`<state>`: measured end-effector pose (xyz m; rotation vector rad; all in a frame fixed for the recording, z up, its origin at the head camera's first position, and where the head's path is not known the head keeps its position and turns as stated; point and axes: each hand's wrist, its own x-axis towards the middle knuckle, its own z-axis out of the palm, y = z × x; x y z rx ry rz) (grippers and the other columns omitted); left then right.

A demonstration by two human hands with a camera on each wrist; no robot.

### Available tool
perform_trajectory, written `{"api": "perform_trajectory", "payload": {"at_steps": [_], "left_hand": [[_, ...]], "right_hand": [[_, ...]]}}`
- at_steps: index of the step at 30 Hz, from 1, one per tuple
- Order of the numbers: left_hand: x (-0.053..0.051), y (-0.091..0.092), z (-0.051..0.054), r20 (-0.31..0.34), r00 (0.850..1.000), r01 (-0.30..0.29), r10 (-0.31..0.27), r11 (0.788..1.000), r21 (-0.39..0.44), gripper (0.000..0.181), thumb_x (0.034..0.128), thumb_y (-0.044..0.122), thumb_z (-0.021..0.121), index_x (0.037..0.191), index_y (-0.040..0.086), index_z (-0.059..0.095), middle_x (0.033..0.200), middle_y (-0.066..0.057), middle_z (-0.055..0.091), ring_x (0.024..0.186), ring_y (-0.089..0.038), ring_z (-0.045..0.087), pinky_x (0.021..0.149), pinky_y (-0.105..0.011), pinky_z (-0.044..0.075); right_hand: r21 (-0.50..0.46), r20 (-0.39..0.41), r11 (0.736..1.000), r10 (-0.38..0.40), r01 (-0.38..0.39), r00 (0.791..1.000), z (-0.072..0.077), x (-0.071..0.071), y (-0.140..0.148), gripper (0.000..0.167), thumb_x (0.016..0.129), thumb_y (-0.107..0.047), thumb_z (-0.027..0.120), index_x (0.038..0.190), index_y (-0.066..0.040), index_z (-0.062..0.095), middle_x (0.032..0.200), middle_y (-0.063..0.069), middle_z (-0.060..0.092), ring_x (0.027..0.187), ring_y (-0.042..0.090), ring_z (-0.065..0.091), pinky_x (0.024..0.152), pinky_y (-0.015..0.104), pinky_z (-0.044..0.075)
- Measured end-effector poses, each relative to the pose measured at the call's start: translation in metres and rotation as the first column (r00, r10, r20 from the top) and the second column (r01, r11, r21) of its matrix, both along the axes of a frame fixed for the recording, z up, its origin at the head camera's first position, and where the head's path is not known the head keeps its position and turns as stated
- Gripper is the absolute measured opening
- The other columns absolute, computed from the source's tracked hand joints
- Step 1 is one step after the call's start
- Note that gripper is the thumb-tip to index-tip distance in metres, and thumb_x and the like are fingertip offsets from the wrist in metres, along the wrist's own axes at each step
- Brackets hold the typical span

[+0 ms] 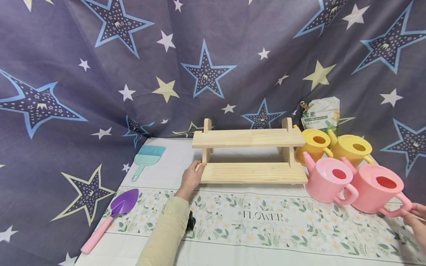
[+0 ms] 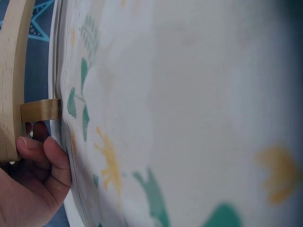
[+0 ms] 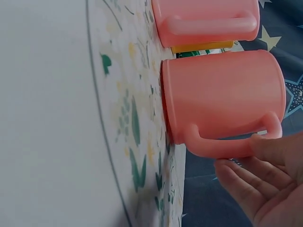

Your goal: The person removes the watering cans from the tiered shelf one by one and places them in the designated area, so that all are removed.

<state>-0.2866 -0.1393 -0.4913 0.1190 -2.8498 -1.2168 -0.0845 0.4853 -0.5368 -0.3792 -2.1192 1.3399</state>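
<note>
A two-tier wooden shelf (image 1: 249,173) stands at the back middle of the table. My left hand (image 1: 191,181) grips the left end of its lower board; in the left wrist view the fingers (image 2: 57,163) curl at the board's edge beside a short wooden foot (image 2: 41,110). At the far right, my right hand (image 1: 416,221) pinches the handle of a pink watering can (image 1: 374,188) between thumb and fingers. In the right wrist view this can (image 3: 222,97) stands upright on the cloth. A second pink watering can (image 1: 327,184) is just left of it.
Two yellow watering cans, one left (image 1: 313,142) and one right (image 1: 352,146), stand behind the pink ones. Behind them is a clipped white bag (image 1: 321,114). Over on the left lie a teal brush (image 1: 148,157) and a purple trowel (image 1: 124,201) with a pink handle. A starry curtain (image 1: 213,107) backs the table.
</note>
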Motion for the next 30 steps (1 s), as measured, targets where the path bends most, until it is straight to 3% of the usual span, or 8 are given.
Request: {"api": "perform_trajectory", "payload": {"at_steps": [7,11,14,18,20,23,26,30], "left_hand": [[-0.002,0.001,-0.001,-0.009,1.0,-0.002,0.002,1.0,0.003,0.043,0.101,0.046,0.046,0.126,0.013,0.059,0.124,-0.013,0.064,0.108,-0.032,0.061,0.093,-0.048,0.047],[-0.002,0.002,-0.002,-0.004,1.0,-0.002,0.002,1.0,-0.006,0.045,0.1011,0.046,0.045,0.128,0.014,0.058,0.125,-0.013,0.064,0.109,-0.032,0.061,0.092,-0.048,0.047],[-0.001,0.002,-0.001,0.009,1.0,-0.001,0.001,1.0,-0.01,0.046,0.1013,0.046,0.044,0.132,0.014,0.057,0.127,-0.013,0.063,0.112,-0.032,0.06,0.094,-0.049,0.046],[0.001,0.002,0.001,0.006,1.0,0.003,-0.003,1.0,-0.019,0.047,0.1014,0.046,0.044,0.134,0.014,0.056,0.128,-0.013,0.062,0.111,-0.033,0.061,0.094,-0.05,0.046],[0.001,0.001,0.003,-0.01,1.0,0.005,-0.006,0.999,-0.042,0.046,0.1013,0.045,0.046,0.133,0.013,0.057,0.126,-0.013,0.063,0.11,-0.033,0.061,0.092,-0.05,0.047],[0.001,0.0,0.006,-0.035,0.999,0.005,-0.009,0.994,-0.108,0.045,0.1011,0.044,0.047,0.132,0.013,0.059,0.121,-0.014,0.064,0.105,-0.032,0.062,0.088,-0.049,0.049],[0.0,0.0,0.008,-0.063,0.998,0.005,-0.017,0.983,-0.186,0.046,0.101,0.043,0.047,0.132,0.012,0.06,0.115,-0.014,0.063,0.099,-0.031,0.062,0.084,-0.047,0.05],[0.001,0.002,0.011,-0.096,0.994,0.016,-0.043,0.962,-0.272,0.046,0.101,0.041,0.048,0.133,0.01,0.059,0.118,-0.017,0.059,0.104,-0.032,0.061,0.086,-0.048,0.05]], "right_hand": [[0.06,0.115,0.987,-0.154,0.148,0.981,-0.018,-0.005,0.011,0.035,0.096,-0.007,0.058,0.107,-0.039,0.051,0.085,-0.044,0.042,0.073,-0.026,0.043,0.058,0.001,0.039],[0.148,0.194,0.958,-0.271,0.245,0.943,-0.018,-0.007,0.008,0.039,0.098,-0.016,0.057,0.136,-0.021,0.053,0.12,-0.021,0.058,0.097,-0.024,0.043,0.084,0.005,0.041],[0.211,0.164,0.933,-0.329,0.293,0.93,-0.005,-0.007,-0.011,0.047,0.1,-0.021,0.053,0.146,-0.011,0.045,0.146,0.001,0.047,0.116,-0.019,0.035,0.106,0.014,0.03],[0.306,-0.051,0.89,-0.338,0.337,0.94,0.046,-0.001,-0.061,0.037,0.098,-0.011,0.057,0.133,0.002,0.056,0.135,0.024,0.054,0.132,0.019,0.047,0.111,0.02,0.026],[0.353,-0.146,0.868,-0.319,0.351,0.936,0.074,0.004,-0.088,0.033,0.095,-0.005,0.059,0.125,0.009,0.059,0.125,0.033,0.057,0.127,0.038,0.05,0.111,0.023,0.028],[0.37,-0.222,0.873,-0.248,0.317,0.943,0.102,0.006,-0.117,0.032,0.091,0.0,0.059,0.121,0.01,0.061,0.118,0.035,0.06,0.122,0.01,0.053,0.104,0.014,0.028],[0.414,-0.241,0.872,-0.173,0.262,0.955,0.115,0.004,-0.135,0.032,0.089,0.0,0.061,0.12,0.009,0.063,0.113,0.036,0.061,0.097,-0.018,0.049,0.091,0.005,0.032],[0.557,-0.265,0.798,-0.092,0.23,0.96,0.124,-0.002,-0.147,0.032,0.086,-0.007,0.063,0.114,0.007,0.066,0.102,0.032,0.066,0.058,-0.011,0.04,0.057,0.009,0.033]]}}
